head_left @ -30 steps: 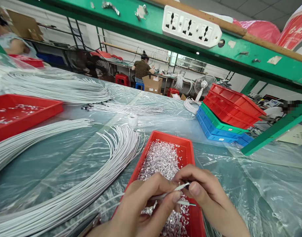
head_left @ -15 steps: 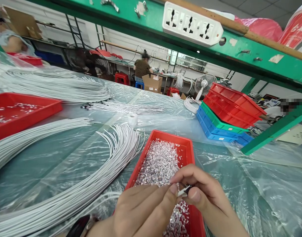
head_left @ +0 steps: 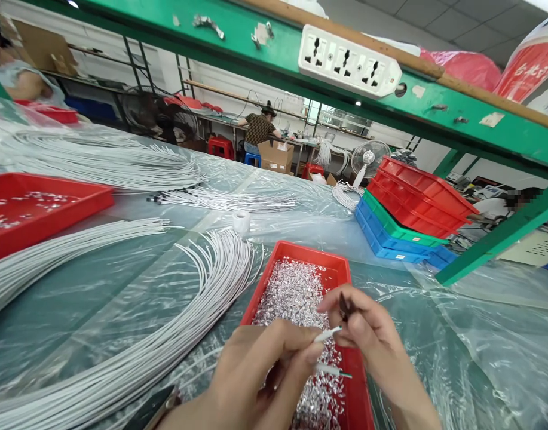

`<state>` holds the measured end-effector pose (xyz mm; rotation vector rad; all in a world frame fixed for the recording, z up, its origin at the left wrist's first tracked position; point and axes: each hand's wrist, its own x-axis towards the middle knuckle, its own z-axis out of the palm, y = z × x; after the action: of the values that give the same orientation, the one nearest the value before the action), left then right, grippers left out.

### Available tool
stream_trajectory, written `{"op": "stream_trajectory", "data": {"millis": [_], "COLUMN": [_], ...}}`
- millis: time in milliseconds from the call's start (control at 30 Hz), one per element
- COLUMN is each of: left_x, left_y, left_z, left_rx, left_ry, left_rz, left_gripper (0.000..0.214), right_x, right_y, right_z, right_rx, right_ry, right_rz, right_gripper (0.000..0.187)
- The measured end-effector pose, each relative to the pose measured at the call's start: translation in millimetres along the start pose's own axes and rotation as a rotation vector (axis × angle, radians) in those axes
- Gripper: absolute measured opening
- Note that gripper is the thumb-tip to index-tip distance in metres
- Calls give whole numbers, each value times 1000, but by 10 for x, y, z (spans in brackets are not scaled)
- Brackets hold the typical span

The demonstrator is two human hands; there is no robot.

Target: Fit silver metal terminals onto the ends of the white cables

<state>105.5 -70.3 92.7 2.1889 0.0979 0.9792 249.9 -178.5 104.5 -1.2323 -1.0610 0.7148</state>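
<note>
My left hand [head_left: 260, 376] is closed on the ends of two thin white wires [head_left: 327, 334], which stick out to the right past my thumb. My right hand [head_left: 367, 334] pinches a small dark piece [head_left: 344, 306] between thumb and forefinger, a little above the upper wire's tip. Both hands hover over the near end of a red tray [head_left: 340, 269] filled with small shiny metal terminals [head_left: 296, 298]. A curved bundle of long white wires [head_left: 220, 269] lies just left of the tray on the plastic-covered table.
More white wire bundles [head_left: 103, 164] and a second red tray [head_left: 76, 197] lie to the left. A tape roll [head_left: 241, 220] stands mid-table. Stacked red, green and blue trays [head_left: 408, 215] sit at right. A green shelf with a power strip [head_left: 349, 63] hangs overhead. People work in the background.
My right hand has lifted the dark piece off the wire end, and the wire tips now stand free again from my left hand. The camera view tilted slightly.
</note>
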Motion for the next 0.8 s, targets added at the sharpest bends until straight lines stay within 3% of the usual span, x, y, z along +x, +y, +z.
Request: {"op": "stream_trajectory", "data": {"millis": [200, 467, 800], "left_x": [18, 10, -4], "left_y": [-17, 0, -18], "left_z": [20, 60, 30], "left_rx": [23, 17, 139], "left_ry": [-14, -50, -100], "left_rz": [46, 82, 178], "left_gripper": [17, 14, 14], "right_x": [-151, -162, -167], "right_y": [-140, -123, -64], "right_z": [20, -33, -59], "right_rx": [-21, 16, 230], "right_ry": [73, 21, -72], "right_rz": [49, 50, 69], "right_gripper": [6, 6, 14]}}
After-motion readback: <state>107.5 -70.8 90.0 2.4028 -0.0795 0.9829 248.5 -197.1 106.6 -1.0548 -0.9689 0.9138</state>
